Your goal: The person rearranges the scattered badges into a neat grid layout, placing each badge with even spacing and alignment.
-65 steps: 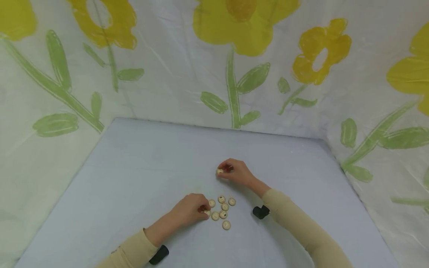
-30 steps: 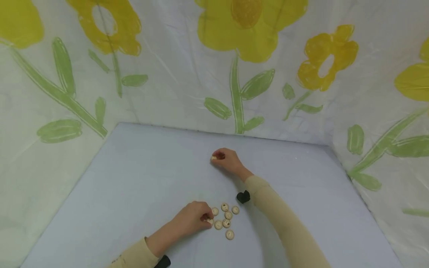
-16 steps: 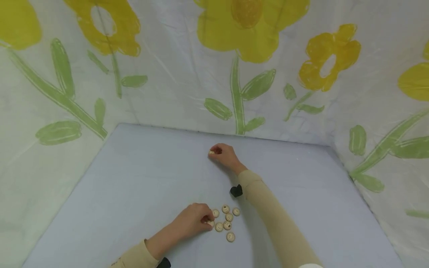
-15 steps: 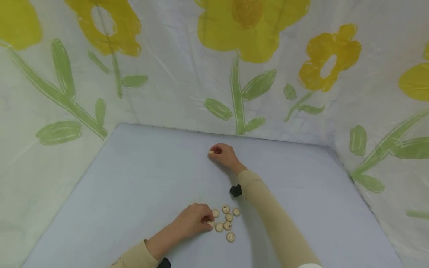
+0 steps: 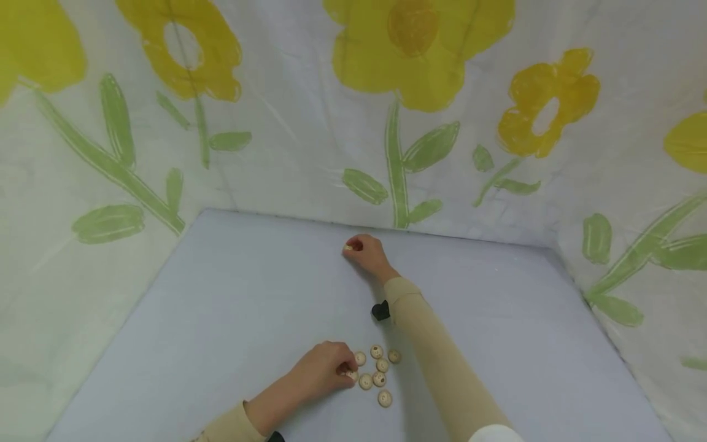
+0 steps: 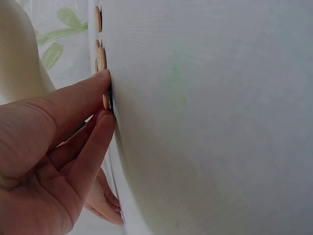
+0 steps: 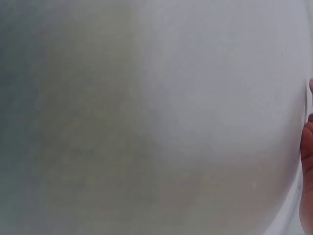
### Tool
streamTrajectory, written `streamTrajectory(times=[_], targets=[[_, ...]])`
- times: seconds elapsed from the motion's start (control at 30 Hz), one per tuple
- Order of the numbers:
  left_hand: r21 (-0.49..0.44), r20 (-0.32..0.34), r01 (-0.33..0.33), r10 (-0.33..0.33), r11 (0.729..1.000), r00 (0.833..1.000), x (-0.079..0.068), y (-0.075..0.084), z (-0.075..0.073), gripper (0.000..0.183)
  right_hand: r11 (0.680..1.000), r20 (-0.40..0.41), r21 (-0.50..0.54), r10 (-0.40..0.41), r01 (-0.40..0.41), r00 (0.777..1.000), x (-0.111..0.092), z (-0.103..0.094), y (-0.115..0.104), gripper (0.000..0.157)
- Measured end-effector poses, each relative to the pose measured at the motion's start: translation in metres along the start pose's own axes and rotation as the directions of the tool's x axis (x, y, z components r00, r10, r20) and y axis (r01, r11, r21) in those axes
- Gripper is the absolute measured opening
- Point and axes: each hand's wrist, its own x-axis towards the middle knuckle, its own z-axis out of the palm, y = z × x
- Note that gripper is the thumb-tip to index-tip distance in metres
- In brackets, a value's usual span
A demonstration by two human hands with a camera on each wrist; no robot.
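My right hand (image 5: 367, 255) pinches a small pale wooden disc (image 5: 348, 248) near the far edge of the table. Only the edge of that hand shows in the right wrist view, where the disc is hidden. My left hand (image 5: 323, 370) grips another round wooden disc (image 6: 105, 101) between thumb and fingertips, low against the tabletop. Just right of the left hand lies a loose group of several wooden discs (image 5: 366, 381) with small dark marks on their faces. One disc (image 5: 385, 398) sits apart at the front of this group.
The pale blue-grey tabletop (image 5: 248, 294) is bounded by a white curtain (image 5: 293, 153) painted with yellow flowers. Black wrist devices (image 5: 381, 310) hang under both sleeves. The right forearm (image 5: 436, 356) stretches across the table beside the loose discs.
My right hand has carried its disc away from me and slightly left, towards the far table edge. The left hand stays beside the group. The head view has tilted up a little.
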Motion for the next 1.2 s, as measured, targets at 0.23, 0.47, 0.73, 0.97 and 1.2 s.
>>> streamTrajectory(times=[0.23, 0.47, 0.73, 0.97, 1.2], targets=[[0.012, -0.019, -0.033, 0.033, 0.999, 0.999, -0.001, -0.001, 0.001, 0.014, 0.999, -0.003, -0.009, 0.033, -0.033, 0.999, 0.006, 0.005, -0.003, 0.021], [0.003, -0.010, -0.024, 0.024, 1.000, 1.000, -0.001, -0.001, 0.002, 0.014, 0.998, 0.000, -0.021, 0.062, -0.062, 0.998, 0.009, 0.008, -0.004, 0.023], [0.001, -0.002, -0.001, 0.001, 1.000, 1.000, -0.001, -0.001, 0.002, 0.014, 0.998, -0.007, -0.008, 0.070, -0.070, 0.998, 0.014, 0.012, -0.004, 0.023], [-0.009, -0.010, -0.001, 0.001, 1.000, 1.000, -0.002, 0.000, 0.001, 0.014, 0.998, -0.015, 0.002, 0.068, -0.068, 0.998, 0.016, 0.015, -0.003, 0.023], [-0.009, -0.008, 0.003, -0.003, 1.000, 1.000, -0.002, 0.001, 0.000, 0.014, 0.998, -0.015, 0.016, 0.068, -0.068, 0.998, 0.016, 0.015, -0.003, 0.023]])
